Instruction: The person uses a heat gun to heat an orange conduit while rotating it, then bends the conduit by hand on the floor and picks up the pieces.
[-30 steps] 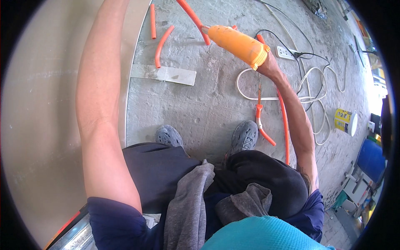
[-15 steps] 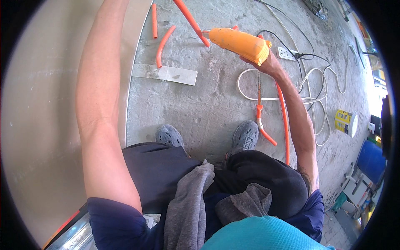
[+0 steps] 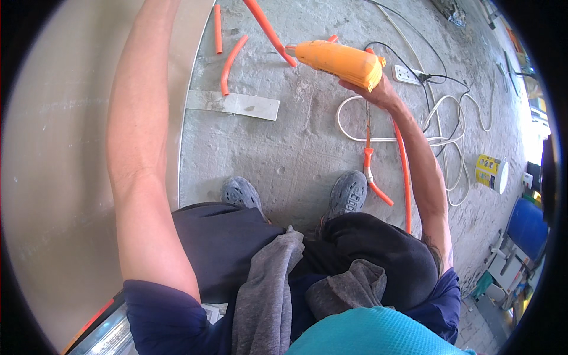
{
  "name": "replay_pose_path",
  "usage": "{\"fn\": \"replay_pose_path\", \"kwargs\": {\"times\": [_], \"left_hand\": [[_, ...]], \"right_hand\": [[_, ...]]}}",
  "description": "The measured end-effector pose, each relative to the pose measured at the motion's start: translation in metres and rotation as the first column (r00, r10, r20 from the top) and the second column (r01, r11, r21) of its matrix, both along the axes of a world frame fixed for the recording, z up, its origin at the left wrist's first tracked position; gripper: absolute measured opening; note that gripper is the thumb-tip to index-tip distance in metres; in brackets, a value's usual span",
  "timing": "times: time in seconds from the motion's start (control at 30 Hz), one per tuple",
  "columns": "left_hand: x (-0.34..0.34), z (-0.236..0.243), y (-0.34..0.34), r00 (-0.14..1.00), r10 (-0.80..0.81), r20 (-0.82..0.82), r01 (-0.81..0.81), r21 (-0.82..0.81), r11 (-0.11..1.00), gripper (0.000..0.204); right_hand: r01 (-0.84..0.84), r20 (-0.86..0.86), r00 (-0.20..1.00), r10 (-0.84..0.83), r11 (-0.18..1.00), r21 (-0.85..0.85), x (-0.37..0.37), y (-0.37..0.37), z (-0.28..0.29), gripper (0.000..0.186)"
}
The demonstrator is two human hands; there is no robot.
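Orange power tool (image 3: pixel 338 61) sits in the right hand (image 3: pixel 378 89), which is closed around its rear end; it is held out over the concrete floor (image 3: pixel 296 148), its tip close to a long orange tube (image 3: pixel 269 31).

Nearest, two grey shoes (image 3: pixel 346 192) stand on the floor, one either side of the middle. Just beyond the right shoe lies a hacksaw with an orange handle (image 3: pixel 370 163), beside another long orange tube (image 3: pixel 405 171) that runs along the right forearm. A loose white cable (image 3: pixel 449 142) is coiled on the floor around them. Further out lies a flat metal strip (image 3: pixel 234 105), with two short orange tube pieces (image 3: pixel 228 62) past it, one bent and one straight. A white power strip (image 3: pixel 407 74) lies far out with a black lead plugged in.

To the right stand two containers: a yellow tin (image 3: pixel 490 171) lying on its side and a blue drum (image 3: pixel 526 225); their contents cannot be seen.

The left arm reaches up along the pale wall (image 3: pixel 59 148); the left hand is out of view.
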State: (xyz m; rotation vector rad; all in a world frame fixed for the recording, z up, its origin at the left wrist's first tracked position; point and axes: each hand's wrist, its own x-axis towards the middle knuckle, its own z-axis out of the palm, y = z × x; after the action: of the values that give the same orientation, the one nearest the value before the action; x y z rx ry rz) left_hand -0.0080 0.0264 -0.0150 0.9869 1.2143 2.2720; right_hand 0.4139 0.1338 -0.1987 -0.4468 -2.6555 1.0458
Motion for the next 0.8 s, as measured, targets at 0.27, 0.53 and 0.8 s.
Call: {"fn": "replay_pose_path", "kwargs": {"times": [0.27,0.53,0.8], "left_hand": [[0.026,0.006,-0.003,1.000,0.007,-0.021,-0.009,-0.092,0.996,0.045],[0.016,0.003,0.003,0.996,-0.092,0.000,0.092,-0.034,0.995,0.045],[0.004,0.002,0.001,0.993,-0.117,-0.005,0.117,-0.001,0.993,0.039]], "right_hand": [[0.084,0.098,0.993,-0.071,0.987,-0.138,-0.010,0.001,0.032,0.049],[0.001,-0.021,1.000,-0.003,0.994,-0.106,-0.002,-0.001,0.006,0.045],[0.035,0.162,0.987,-0.015,0.992,-0.121,0.007,-0.008,-0.001,0.050]]}}
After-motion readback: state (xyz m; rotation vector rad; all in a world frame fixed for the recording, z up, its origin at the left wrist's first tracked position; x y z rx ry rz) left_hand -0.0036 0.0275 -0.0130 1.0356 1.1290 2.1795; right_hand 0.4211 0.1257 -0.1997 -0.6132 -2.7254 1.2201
